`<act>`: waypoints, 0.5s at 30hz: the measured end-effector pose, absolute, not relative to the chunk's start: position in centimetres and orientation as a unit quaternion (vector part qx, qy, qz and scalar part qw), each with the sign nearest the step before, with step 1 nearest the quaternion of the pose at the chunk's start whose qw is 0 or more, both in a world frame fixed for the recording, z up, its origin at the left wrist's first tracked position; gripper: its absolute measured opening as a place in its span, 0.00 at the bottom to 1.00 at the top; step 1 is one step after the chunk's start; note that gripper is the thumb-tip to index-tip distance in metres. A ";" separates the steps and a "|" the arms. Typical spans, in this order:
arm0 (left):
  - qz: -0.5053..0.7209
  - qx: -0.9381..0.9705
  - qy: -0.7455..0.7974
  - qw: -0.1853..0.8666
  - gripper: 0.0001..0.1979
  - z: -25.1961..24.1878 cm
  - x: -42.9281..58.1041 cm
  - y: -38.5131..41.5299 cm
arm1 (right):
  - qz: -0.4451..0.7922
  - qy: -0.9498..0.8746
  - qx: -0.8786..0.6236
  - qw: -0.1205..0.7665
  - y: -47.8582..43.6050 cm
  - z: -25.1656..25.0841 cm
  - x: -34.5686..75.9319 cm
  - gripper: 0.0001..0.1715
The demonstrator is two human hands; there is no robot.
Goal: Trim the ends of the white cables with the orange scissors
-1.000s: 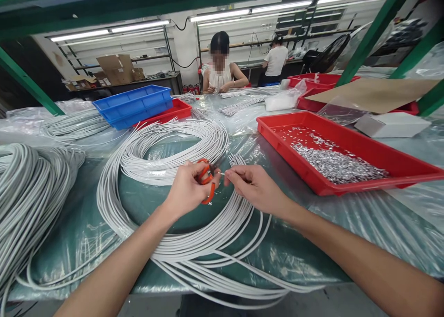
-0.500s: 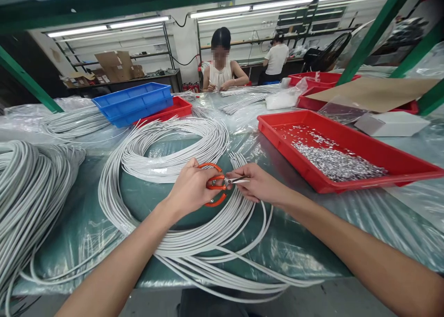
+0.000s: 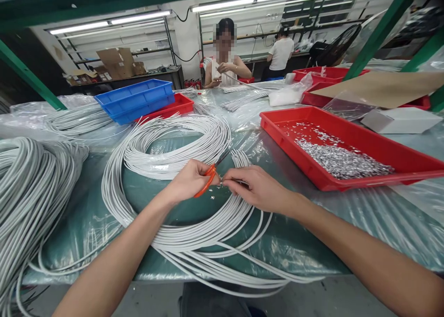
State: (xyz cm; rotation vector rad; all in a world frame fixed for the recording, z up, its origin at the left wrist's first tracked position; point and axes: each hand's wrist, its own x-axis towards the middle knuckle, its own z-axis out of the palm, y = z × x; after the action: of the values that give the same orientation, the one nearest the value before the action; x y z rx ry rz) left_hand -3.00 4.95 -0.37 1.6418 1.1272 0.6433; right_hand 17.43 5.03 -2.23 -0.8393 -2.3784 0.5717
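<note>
My left hand point(image 3: 194, 180) is closed on orange-handled scissors point(image 3: 207, 180), whose dark blades point away toward the upper right. Close beside it, fingertips nearly meeting, my right hand point(image 3: 255, 187) pinches the end of a cable; a dark, thin piece also shows between its fingers. Beneath both hands lies a large coil of white cables point(image 3: 208, 231), its bundled cut ends just beyond my right hand. Small bits lie on the green table surface under my fingers. A second ring of white cable point(image 3: 156, 162) rests behind my left hand.
At right stands a red tray point(image 3: 347, 123) holding many small metal pieces. A blue bin point(image 3: 135, 100) sits back left over a red one. Thick cable coils point(image 3: 31, 192) fill the left side. A person point(image 3: 225, 67) handles cable across the table; another sits farther back.
The scissors have swung from pointing at my right hand to pointing away, blades up. My hands have drawn slightly apart, and small bits now show below them. The person opposite has raised a hand.
</note>
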 end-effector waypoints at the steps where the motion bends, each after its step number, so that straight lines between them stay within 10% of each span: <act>1: 0.263 0.669 0.462 0.520 0.11 -0.3 -3.1 5.0 | 0.205 -0.888 -0.298 0.284 5.0 -2.2 17.5 0.14; 15: 0.397 0.629 0.443 0.501 0.13 -0.7 -2.4 5.1 | 0.431 -0.755 -0.331 0.366 5.8 -2.5 17.3 0.16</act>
State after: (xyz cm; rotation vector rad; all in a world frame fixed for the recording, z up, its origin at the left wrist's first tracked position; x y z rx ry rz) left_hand -2.40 5.08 -0.73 1.5202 1.0709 0.9597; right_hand 17.34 5.81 -2.47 -0.8511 -1.9409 1.1074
